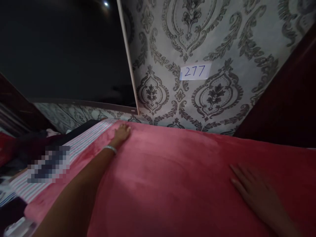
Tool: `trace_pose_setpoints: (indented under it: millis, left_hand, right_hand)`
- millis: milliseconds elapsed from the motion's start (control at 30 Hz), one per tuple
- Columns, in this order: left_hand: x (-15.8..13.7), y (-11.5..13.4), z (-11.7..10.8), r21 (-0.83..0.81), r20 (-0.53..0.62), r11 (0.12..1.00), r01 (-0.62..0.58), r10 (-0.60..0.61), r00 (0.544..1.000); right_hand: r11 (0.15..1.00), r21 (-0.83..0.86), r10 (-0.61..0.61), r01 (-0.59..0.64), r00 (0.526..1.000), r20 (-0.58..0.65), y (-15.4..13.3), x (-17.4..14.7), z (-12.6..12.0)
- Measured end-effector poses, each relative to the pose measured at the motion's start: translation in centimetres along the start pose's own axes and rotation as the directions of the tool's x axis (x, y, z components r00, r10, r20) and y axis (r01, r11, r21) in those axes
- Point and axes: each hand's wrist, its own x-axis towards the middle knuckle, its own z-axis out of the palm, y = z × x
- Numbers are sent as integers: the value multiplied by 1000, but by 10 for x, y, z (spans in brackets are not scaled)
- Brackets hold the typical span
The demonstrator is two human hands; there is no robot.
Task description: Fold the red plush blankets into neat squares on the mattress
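A pink-red plush blanket is spread over a flat surface in front of me. My left hand, with a silver bracelet at the wrist, rests on its far left part near the wall, fingers slightly bent and apart. On the right side, my right hand is stretched over the blanket, palm down with the fingers out and nothing held. It is slightly blurred. Along the left of the blanket runs a striped cloth band in white, pink and grey.
A large dark television screen hangs at the upper left. Patterned wallpaper covers the wall, with a paper label reading 277. A dark red panel stands at the right. A pixelated patch covers part of the striped band.
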Motion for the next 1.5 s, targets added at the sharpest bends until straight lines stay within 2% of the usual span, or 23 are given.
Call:
trace_pose_setpoints:
  millis: [67, 133, 300, 400, 467, 567, 633, 700, 800, 867, 1000, 1133, 1267, 1333, 1400, 1500]
  left_hand:
    - [-20, 15, 8, -8, 56, 997, -76, 76, 996]
    - [-37, 21, 11, -7, 85, 997, -82, 82, 993]
    - [-57, 7, -11, 25, 101, 986, 163, -164, 981]
    - [-66, 20, -27, 24, 85, 980, 200, -201, 976]
    - [-74, 51, -30, 4, 90, 994, 105, -105, 990]
    - [-92, 121, -26, -57, 111, 989, -137, 142, 984]
    - [-108, 170, -21, -134, 113, 942, -307, 323, 940]
    - [-124, 209, -15, -206, 107, 882, -425, 452, 886]
    - [-139, 241, -4, -200, 120, 858, -472, 500, 858]
    - [-141, 246, 5, -147, 132, 863, -484, 502, 855]
    - [-134, 242, 15, -77, 142, 853, -516, 522, 841]
    - [-132, 239, 15, -67, 133, 846, -528, 532, 836]
    - [-135, 240, 10, -96, 144, 834, -544, 552, 821]
    - [-135, 241, 8, -98, 164, 830, -549, 558, 813]
    - [-136, 242, 6, -95, 171, 832, -547, 555, 814]
    - [-136, 242, 5, -81, 170, 835, -544, 549, 818]
  right_hand:
    - [1000, -14, 10, -10, 1000, 10, -3, 2, -1]
    - [999, -34, 18, -17, 999, 32, -7, 3, -4]
    - [995, -94, 37, -25, 991, 132, -15, 7, -10]
    - [991, -130, 64, -40, 981, 185, -23, 10, -16]
    - [988, -147, 87, -56, 973, 215, -31, 12, -24]
    - [984, -157, 123, -84, 959, 254, -47, 14, -40]
    - [983, -155, 138, -98, 952, 274, -56, 15, -52]
    - [980, -157, 168, -125, 940, 297, -63, 17, -61]
    - [980, -134, 182, -147, 935, 305, -68, 19, -69]
    - [981, -109, 184, -158, 936, 301, -68, 19, -70]
    - [984, -66, 177, -165, 942, 286, -65, 19, -67]
    - [979, -8, 197, -204, 933, 302, -54, 23, -67]
    - [961, 26, 256, -274, 925, 281, -54, 39, -79]
    - [972, 32, 219, -234, 943, 253, -66, 54, -85]
    - [989, 50, 119, -137, 958, 260, -84, 70, -86]
    - [994, 105, -42, 10, 950, 310, -108, 92, -75]
